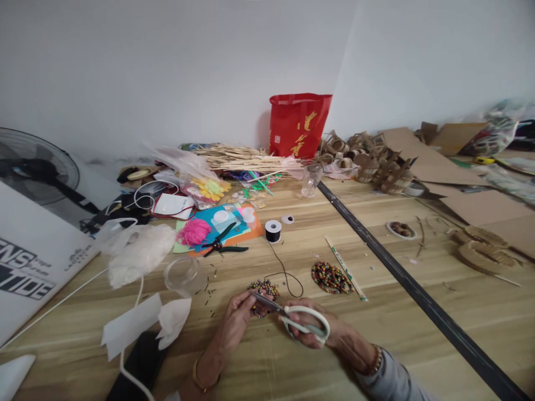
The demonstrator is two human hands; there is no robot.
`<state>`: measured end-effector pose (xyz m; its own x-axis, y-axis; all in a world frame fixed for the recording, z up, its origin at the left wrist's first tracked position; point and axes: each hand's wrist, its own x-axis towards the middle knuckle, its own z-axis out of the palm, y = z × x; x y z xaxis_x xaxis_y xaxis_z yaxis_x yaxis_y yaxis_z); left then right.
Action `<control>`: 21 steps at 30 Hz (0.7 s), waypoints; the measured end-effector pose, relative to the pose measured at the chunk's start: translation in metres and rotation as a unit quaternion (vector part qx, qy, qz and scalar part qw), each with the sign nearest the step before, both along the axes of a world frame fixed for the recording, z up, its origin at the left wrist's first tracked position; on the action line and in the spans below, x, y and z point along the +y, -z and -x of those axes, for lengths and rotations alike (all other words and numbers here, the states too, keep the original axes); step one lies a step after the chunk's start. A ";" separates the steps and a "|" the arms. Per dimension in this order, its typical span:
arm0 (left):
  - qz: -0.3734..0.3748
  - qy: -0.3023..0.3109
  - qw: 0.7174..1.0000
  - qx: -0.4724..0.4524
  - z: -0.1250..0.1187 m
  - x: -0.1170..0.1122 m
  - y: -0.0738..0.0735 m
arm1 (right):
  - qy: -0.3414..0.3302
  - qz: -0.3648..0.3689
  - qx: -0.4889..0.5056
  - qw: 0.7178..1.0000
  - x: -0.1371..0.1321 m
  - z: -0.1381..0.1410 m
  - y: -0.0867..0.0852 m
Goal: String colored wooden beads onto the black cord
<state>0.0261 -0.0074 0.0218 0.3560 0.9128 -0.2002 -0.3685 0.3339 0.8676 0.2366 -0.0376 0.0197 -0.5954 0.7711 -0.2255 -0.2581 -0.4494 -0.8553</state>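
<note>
Gripping white-handled metal scissors [276, 307], the right hand [333, 327] is pointing their long axis leftward, slightly away, over the wooden table [251, 370]. The left hand [236, 313] is pinching at their tips, contents unclear, beside multicoloured beads [270, 288]. A white cardboard box [37, 270] is showing "TIDE"; beyond, a red bag [297, 125] is bearing gold characters.

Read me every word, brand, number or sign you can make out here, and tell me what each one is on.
"ENS", cut off at the picture's edge: white box.
"TIDE": same box, below it.
Smaller print on that box: too blurred to read.
Gold characters on the red bag: not clear enough to read.
No number readable.
</note>
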 end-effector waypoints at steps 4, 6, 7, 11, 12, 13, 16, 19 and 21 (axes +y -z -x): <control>0.019 -0.012 1.000 -0.010 0.000 0.000 0.003 | -0.031 0.019 0.030 0.999 0.001 -0.007 -0.005; 0.019 -0.017 1.000 0.004 0.000 0.000 0.002 | -0.024 -0.003 0.025 0.999 0.002 -0.014 -0.011; 0.017 -0.019 1.000 0.013 0.000 0.000 0.001 | -0.025 -0.016 0.019 0.999 0.002 -0.017 -0.015; 0.014 -0.029 0.999 0.033 0.000 0.000 -0.003 | 0.002 -0.087 -0.022 0.996 0.003 -0.031 -0.028; 0.011 -0.033 0.999 0.038 0.000 0.000 -0.003 | 0.001 -0.101 -0.045 0.994 0.004 -0.034 -0.030; 0.005 -0.037 0.998 0.044 0.000 0.000 -0.003 | -0.014 -0.113 -0.063 0.991 0.005 -0.037 -0.031; -0.016 -0.041 0.997 0.059 0.000 0.000 -0.001 | -0.082 -0.149 -0.136 0.976 0.009 -0.044 -0.031; -0.033 -0.035 0.996 0.069 0.001 0.000 0.001 | -0.100 -0.179 -0.178 0.963 0.010 -0.045 -0.029; -0.044 -0.026 0.996 0.077 0.001 0.000 0.002 | -0.096 -0.183 -0.184 0.961 0.010 -0.044 -0.029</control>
<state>0.0246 -0.0079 0.0193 0.2785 0.9459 -0.1666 -0.2436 0.2373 0.9404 0.2801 -0.0280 0.0491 -0.6664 0.7229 -0.1826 0.1498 -0.1101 -0.9826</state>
